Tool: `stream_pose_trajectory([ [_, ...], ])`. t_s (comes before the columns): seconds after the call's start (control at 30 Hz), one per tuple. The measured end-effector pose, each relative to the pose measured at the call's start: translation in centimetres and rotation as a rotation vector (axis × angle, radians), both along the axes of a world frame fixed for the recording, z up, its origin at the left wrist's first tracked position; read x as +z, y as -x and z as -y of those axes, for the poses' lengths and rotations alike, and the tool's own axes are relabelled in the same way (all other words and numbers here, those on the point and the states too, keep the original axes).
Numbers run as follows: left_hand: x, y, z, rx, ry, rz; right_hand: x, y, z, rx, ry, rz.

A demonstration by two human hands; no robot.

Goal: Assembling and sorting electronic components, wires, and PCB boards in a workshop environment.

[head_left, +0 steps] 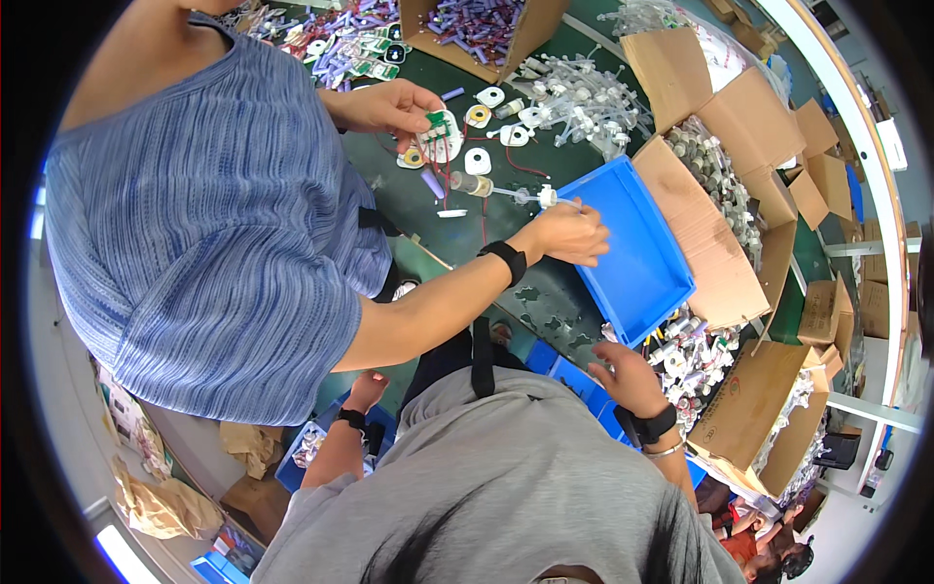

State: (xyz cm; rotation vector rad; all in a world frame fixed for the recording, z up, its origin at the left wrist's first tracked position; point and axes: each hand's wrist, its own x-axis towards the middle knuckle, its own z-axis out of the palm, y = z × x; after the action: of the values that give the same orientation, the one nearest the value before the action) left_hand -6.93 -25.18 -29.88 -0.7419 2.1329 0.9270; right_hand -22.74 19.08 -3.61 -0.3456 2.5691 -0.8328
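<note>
My right hand (630,380) hovers by the near end of a blue plastic tray (637,326), fingers spread and nothing in them. Low at my left side is my left hand (366,391), beside a blue bin (292,471) of small parts; how its fingers are set is unclear. A co-worker in a blue striped top stands to the left. One of that person's hands (394,109) holds a round white housing with a green circuit board (440,134) and red wires. The other (564,234) grips the white stem end of a clear cylindrical part (471,185) above the dark green table.
White plastic parts (584,102) lie heaped at the back. A carton of purple cylinders (472,34) stands at the far edge. Open cartons of parts (715,165) line the right, with a loose pile (686,370) near my right hand. White housings (477,161) dot the table.
</note>
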Motion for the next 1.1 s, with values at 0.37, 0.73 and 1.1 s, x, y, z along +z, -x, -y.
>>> stream_pose_trajectory([
  [0.37, 2.4, 4.1, -2.1, 0.009, -0.092, -0.154, -0.8, 0.0, -0.3, 0.047, -0.035, 0.005],
  [0.73, 1.9, 2.4, -1.7, 0.028, -0.013, -0.053, -1.8, -1.1, -1.0, 0.029, -0.032, -0.033],
  [1.1, 6.3, 3.1, -3.2, -0.008, -0.011, -0.062, -3.6, -1.5, -1.5, 0.072, 0.014, -0.038],
])
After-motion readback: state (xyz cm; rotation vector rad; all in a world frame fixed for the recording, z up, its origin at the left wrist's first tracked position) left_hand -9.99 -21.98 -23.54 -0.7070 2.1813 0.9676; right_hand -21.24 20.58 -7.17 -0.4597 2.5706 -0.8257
